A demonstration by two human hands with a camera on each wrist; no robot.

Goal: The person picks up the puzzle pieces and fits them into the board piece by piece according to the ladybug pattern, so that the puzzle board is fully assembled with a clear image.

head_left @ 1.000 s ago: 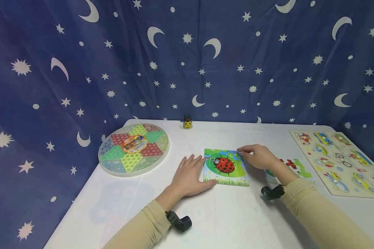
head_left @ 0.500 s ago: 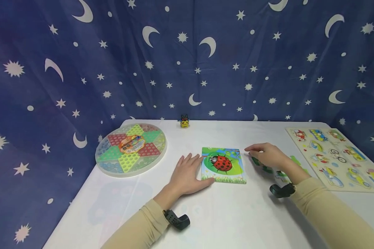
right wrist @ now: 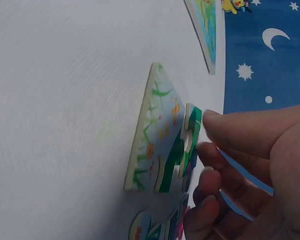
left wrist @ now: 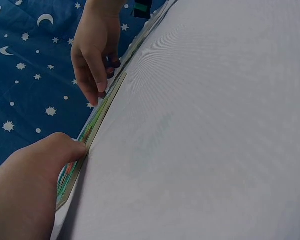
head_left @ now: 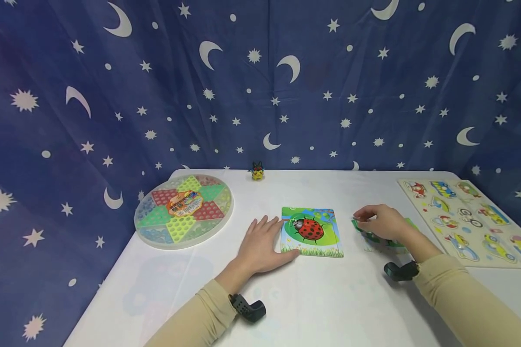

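The ladybug jigsaw [head_left: 310, 231] lies flat beside the left hand [head_left: 258, 246] — fingers straight, thumb out along its near edge. To its right, the right hand [head_left: 384, 224] bends over loose jigsaw pieces [right wrist: 162, 127], thumb and fingertips beside a green piece [right wrist: 194, 120]; I cannot tell whether they pinch it. From the head, that hand hides part of the pieces; the right wrist view cuts off the jigsaw. One second ago the right hand was at the jigsaw's far right corner — now it is clear.
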